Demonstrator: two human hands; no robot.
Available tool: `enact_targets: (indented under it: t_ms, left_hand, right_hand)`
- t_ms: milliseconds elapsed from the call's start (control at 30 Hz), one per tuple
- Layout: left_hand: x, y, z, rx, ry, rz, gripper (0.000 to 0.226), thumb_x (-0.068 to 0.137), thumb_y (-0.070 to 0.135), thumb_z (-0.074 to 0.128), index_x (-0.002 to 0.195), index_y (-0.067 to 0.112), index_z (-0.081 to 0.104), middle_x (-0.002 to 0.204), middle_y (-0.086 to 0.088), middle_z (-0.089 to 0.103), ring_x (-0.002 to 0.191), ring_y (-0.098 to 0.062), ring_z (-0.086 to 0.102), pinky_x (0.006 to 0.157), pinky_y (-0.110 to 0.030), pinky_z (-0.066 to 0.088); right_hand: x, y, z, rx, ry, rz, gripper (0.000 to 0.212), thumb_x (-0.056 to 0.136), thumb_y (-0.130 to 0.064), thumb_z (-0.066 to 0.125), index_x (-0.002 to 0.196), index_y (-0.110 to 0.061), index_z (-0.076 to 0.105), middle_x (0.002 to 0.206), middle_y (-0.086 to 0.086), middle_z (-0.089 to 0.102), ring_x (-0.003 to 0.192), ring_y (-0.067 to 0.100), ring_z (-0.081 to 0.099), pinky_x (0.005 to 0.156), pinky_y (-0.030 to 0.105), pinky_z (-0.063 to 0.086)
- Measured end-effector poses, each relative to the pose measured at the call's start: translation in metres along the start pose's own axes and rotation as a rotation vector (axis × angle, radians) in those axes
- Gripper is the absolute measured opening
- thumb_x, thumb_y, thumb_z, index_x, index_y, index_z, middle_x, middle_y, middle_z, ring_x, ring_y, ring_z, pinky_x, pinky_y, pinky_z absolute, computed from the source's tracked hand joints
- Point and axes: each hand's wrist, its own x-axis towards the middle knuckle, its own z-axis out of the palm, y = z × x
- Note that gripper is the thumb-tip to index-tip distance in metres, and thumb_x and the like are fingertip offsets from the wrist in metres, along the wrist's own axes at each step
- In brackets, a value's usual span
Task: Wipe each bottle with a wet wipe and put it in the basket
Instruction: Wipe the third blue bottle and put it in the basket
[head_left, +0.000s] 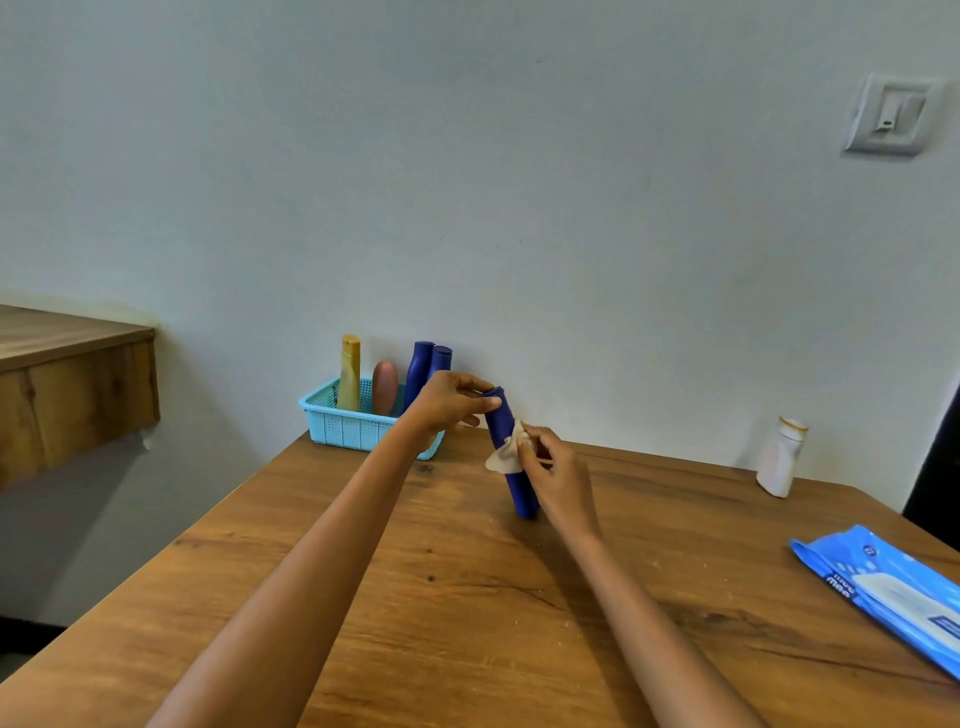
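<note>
The blue bottle (511, 457) is kept tilted on the desk (415, 597), its top pinched by the left hand (449, 402), so the wipe (506, 451) gripped by the right hand (558, 480) reaches its side; the basket (345, 428) waits nearby.

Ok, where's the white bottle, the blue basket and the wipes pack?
White plastic bottle (777, 460): head view, middle of its body.
Light blue plastic basket (347, 429): head view, front wall.
Blue wet wipes pack (893, 592): head view, top face.
</note>
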Motion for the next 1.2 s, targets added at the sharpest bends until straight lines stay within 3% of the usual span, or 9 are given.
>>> enact_targets:
  t_ms: [133, 367, 533, 667, 733, 833, 1000, 1100, 1200]
  left_hand:
    - [-0.001, 0.001, -0.003, -0.011, -0.03, -0.022, 0.032, 0.087, 0.01, 0.064, 0.117, 0.003, 0.058, 0.096, -0.004, 0.062, 0.075, -0.009, 0.06, 0.052, -0.009, 0.049]
    - [0.001, 0.009, 0.008, 0.022, -0.062, 0.019, 0.027, 0.085, 0.017, 0.067, 0.11, 0.01, 0.06, 0.091, 0.0, 0.064, 0.072, -0.008, 0.062, 0.053, -0.011, 0.047]
    - [0.003, 0.003, 0.015, 0.01, 0.046, 0.023, 0.027, 0.083, 0.022, 0.07, 0.104, 0.008, 0.06, 0.089, -0.004, 0.065, 0.069, -0.01, 0.062, 0.054, -0.012, 0.048]
    - [0.003, -0.004, 0.009, -0.002, 0.072, -0.009, 0.032, 0.083, 0.022, 0.069, 0.108, 0.004, 0.06, 0.095, -0.009, 0.065, 0.072, -0.013, 0.063, 0.054, -0.013, 0.047]
    - [0.004, -0.006, 0.007, -0.021, 0.081, -0.026, 0.029, 0.084, 0.021, 0.068, 0.108, 0.005, 0.059, 0.097, -0.009, 0.064, 0.072, -0.012, 0.062, 0.05, -0.01, 0.047]
    - [0.004, -0.005, 0.003, -0.047, 0.061, -0.036, 0.026, 0.086, 0.016, 0.066, 0.108, 0.005, 0.058, 0.099, -0.009, 0.062, 0.072, -0.011, 0.061, 0.05, -0.008, 0.048]
    - [0.004, 0.0, 0.004, -0.03, 0.012, -0.015, 0.025, 0.086, 0.011, 0.065, 0.109, 0.004, 0.057, 0.091, -0.004, 0.061, 0.073, -0.01, 0.059, 0.05, -0.009, 0.049]
    - [0.006, -0.003, 0.007, -0.041, 0.029, -0.028, 0.022, 0.085, 0.016, 0.067, 0.103, 0.009, 0.055, 0.085, 0.0, 0.061, 0.071, -0.01, 0.061, 0.052, -0.011, 0.049]
    - [0.008, -0.006, 0.007, -0.049, 0.055, -0.044, 0.022, 0.085, 0.016, 0.067, 0.103, 0.008, 0.056, 0.085, -0.001, 0.062, 0.071, -0.01, 0.062, 0.054, -0.012, 0.049]
  right_hand:
    - [0.002, 0.008, -0.006, -0.143, 0.067, 0.041, 0.014, 0.093, -0.024, 0.055, 0.103, -0.02, 0.064, 0.087, -0.008, 0.063, 0.079, 0.009, 0.062, 0.062, 0.022, 0.05]
    - [0.022, -0.029, -0.01, 0.225, 0.374, 0.131, 0.028, 0.094, -0.021, 0.054, 0.12, -0.013, 0.063, 0.117, -0.003, 0.064, 0.102, 0.002, 0.055, 0.081, 0.012, 0.044]
    - [0.019, -0.039, 0.006, 0.132, 0.207, 0.045, 0.035, 0.098, -0.026, 0.047, 0.129, -0.014, 0.056, 0.123, -0.004, 0.061, 0.109, 0.01, 0.058, 0.083, 0.016, 0.047]
    - [0.012, -0.019, 0.004, 0.051, 0.098, 0.029, 0.026, 0.096, -0.032, 0.05, 0.114, -0.018, 0.063, 0.102, -0.007, 0.067, 0.092, 0.01, 0.063, 0.07, 0.022, 0.051]
    - [0.006, -0.01, -0.001, 0.003, 0.041, 0.053, 0.021, 0.095, -0.031, 0.051, 0.105, -0.017, 0.064, 0.092, -0.008, 0.066, 0.08, 0.008, 0.062, 0.062, 0.017, 0.047]
    - [0.0, 0.002, -0.007, -0.226, -0.05, 0.149, 0.02, 0.094, -0.033, 0.053, 0.092, -0.018, 0.065, 0.08, -0.006, 0.063, 0.071, 0.011, 0.059, 0.056, 0.018, 0.043]
    - [0.005, 0.002, -0.008, -0.104, -0.004, 0.288, 0.015, 0.094, -0.026, 0.054, 0.098, -0.015, 0.063, 0.093, 0.002, 0.068, 0.078, 0.013, 0.06, 0.069, 0.031, 0.053]
    - [0.009, -0.012, -0.004, 0.058, 0.072, 0.188, 0.018, 0.095, -0.021, 0.053, 0.108, -0.015, 0.063, 0.1, -0.003, 0.066, 0.083, 0.006, 0.058, 0.068, 0.021, 0.05]
    - [0.01, -0.02, 0.001, 0.072, 0.09, 0.073, 0.015, 0.093, -0.022, 0.056, 0.103, -0.015, 0.064, 0.098, -0.006, 0.063, 0.086, 0.007, 0.058, 0.068, 0.022, 0.051]
